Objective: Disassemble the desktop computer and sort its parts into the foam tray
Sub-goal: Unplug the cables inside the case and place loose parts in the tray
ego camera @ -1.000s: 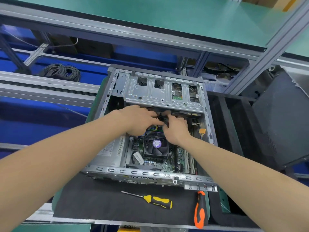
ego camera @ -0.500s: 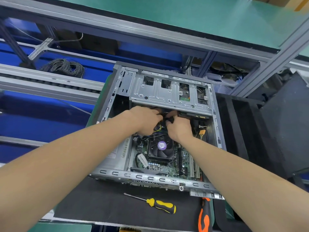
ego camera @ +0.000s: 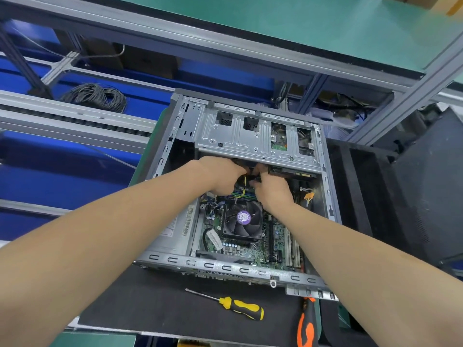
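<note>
**Both Hands on Cabling Below the Drive Cage**

The left hand (ego camera: 223, 175) and right hand (ego camera: 273, 190) met inside the desktop computer (ego camera: 225, 267), directly under the drive cage (ego camera: 250, 139). The fingers of both were curled around the black cable bundle (ego camera: 254, 182), but the exact grip points were hidden. The computer lay open side up on one black mat (ego camera: 150, 309), with one foam tray (ego camera: 363, 196) just beside it on the right. One cooler fan (ego camera: 243, 219) showed inside. Two tools lay on the mat: a yellow-handled screwdriver (ego camera: 240, 308) and an orange-handled screwdriver (ego camera: 307, 324).

Bright, even overhead light with soft shadows; wide-angle bending warps the frame edges, and the 12 o'clock shelf (ego camera: 275, 26) looks slightly soft.
</note>
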A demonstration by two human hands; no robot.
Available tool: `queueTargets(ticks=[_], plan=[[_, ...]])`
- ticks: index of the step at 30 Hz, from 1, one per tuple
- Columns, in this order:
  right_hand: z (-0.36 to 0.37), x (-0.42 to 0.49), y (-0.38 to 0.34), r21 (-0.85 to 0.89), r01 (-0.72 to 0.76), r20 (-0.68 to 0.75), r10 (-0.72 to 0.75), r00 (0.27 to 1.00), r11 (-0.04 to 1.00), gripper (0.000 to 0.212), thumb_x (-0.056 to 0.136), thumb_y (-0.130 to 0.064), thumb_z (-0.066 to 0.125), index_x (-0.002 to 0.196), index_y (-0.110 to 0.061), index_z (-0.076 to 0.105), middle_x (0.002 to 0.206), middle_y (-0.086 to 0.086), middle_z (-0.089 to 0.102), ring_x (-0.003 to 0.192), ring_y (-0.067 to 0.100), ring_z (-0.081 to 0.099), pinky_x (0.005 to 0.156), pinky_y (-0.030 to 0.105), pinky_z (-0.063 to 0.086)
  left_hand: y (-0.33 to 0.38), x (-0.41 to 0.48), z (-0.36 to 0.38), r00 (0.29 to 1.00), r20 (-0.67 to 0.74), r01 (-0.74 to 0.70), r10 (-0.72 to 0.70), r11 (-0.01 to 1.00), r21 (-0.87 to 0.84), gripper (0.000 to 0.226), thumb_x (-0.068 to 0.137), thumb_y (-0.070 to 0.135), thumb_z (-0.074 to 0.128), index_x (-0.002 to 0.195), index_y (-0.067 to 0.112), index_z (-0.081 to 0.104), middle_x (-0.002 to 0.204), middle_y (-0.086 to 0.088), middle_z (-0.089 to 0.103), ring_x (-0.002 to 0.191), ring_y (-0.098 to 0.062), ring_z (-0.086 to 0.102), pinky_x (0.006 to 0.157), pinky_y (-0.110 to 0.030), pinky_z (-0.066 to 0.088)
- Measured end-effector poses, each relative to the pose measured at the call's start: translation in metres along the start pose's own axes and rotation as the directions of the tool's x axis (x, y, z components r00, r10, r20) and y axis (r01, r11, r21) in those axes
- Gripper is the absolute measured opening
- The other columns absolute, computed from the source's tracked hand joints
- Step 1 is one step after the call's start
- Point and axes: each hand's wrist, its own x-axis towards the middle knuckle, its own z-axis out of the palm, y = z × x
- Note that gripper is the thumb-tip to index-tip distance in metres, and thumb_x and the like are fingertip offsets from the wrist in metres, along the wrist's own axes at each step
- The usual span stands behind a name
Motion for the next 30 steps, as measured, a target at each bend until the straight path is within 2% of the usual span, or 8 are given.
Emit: queueTargets(ticks=[5,9,12,15,19,23,26,30], plan=[[0.002,-0.006,0.005,0.275,-0.131,-0.06,0.153,0.986,0.953,0.029,0.093,-0.032,0.062,0.076,-0.01,0.058,0.067,0.007,0.051,0.064,0.025,0.045,0.054,0.033,0.032,0.002,0.003,-0.001,1.0,0.002,-0.012,0.012,1.0,-0.006,0.076,0.092,0.006,0.043,0.161,0.032,0.023,0.15,-0.005,0.052,0.119,-0.028,0.06,0.084,-0.039,0.056],[0.0,-0.004,0.01,0.509,-0.321,-0.049,0.4,0.915,0.798,0.022,0.101,-0.009,0.051,0.107,-0.001,0.071,0.096,0.013,0.069,0.088,0.031,0.063,0.069,0.034,0.042,0.003,0.005,-0.004,0.999,0.035,-0.013,0.014,1.0,-0.022,0.083,0.091,0.003,0.041,0.162,0.037,0.015,0.151,-0.004,0.051,0.106,-0.025,0.058,0.079,-0.037,0.056],[0.005,-0.002,0.014,0.528,-0.256,-0.078,0.346,0.935,0.81,0.043,0.102,-0.041,0.06,0.108,0.0,0.072,0.088,0.009,0.065,0.066,0.014,0.053,0.055,0.028,0.037,0.006,0.008,-0.007,0.999,0.03,-0.023,0.024,0.999,-0.043,0.082,0.092,0.003,0.043,0.161,0.039,0.019,0.143,-0.002,0.057,0.094,-0.024,0.057,0.069,-0.034,0.052],[0.01,0.004,0.018,0.55,-0.211,-0.064,0.293,0.954,0.808,0.052,0.098,-0.051,0.065,0.115,-0.003,0.072,0.104,0.015,0.071,0.08,0.02,0.061,0.064,0.029,0.042,0.007,0.014,-0.007,0.999,0.05,-0.012,0.013,1.0,-0.025,0.08,0.092,0.002,0.043,0.162,0.036,0.02,0.144,-0.003,0.056,0.098,-0.024,0.063,0.064,-0.032,0.051],[0.013,0.012,0.015,0.585,-0.179,-0.074,0.272,0.959,0.791,0.035,0.101,-0.041,0.064,0.108,-0.008,0.074,0.109,0.016,0.073,0.086,0.024,0.059,0.067,0.031,0.042,0.013,0.018,-0.009,0.999,0.036,0.011,-0.009,0.998,-0.057,0.056,0.095,0.014,0.046,0.15,0.023,0.043,0.106,-0.002,0.067,0.082,-0.019,0.063,0.055,-0.029,0.043],[0.018,0.012,0.015,0.614,-0.192,-0.065,0.291,0.954,0.766,0.025,0.103,-0.038,0.063,0.106,-0.016,0.075,0.11,0.018,0.071,0.1,0.032,0.064,0.082,0.04,0.05,0.021,0.024,-0.007,0.998,-0.028,0.052,-0.055,0.993,-0.11,0.021,0.101,0.017,0.047,0.119,0.013,0.056,0.076,0.004,0.047,0.062,-0.013,0.044,0.053,-0.029,0.036],[0.014,0.014,0.016,0.582,-0.261,-0.038,0.347,0.937,0.77,0.038,0.104,-0.042,0.056,0.114,-0.01,0.074,0.099,0.007,0.064,0.091,0.024,0.058,0.077,0.03,0.042,0.025,0.03,-0.006,0.997,-0.036,0.07,-0.074,0.994,-0.089,0.026,0.101,0.012,0.049,0.126,0.016,0.052,0.094,0.001,0.056,0.073,-0.017,0.049,0.064,-0.03,0.041],[0.018,0.017,0.02,0.641,-0.321,0.03,0.395,0.918,0.697,0.03,0.104,-0.027,0.057,0.111,0.001,0.066,0.097,0.011,0.058,0.087,0.024,0.05,0.075,0.031,0.039,0.03,0.038,-0.005,0.991,-0.032,0.118,-0.127,0.971,-0.207,0.042,0.103,0.009,0.041,0.144,0.018,0.043,0.15,-0.007,0.047,0.128,-0.028,0.049,0.102,-0.04,0.041]])
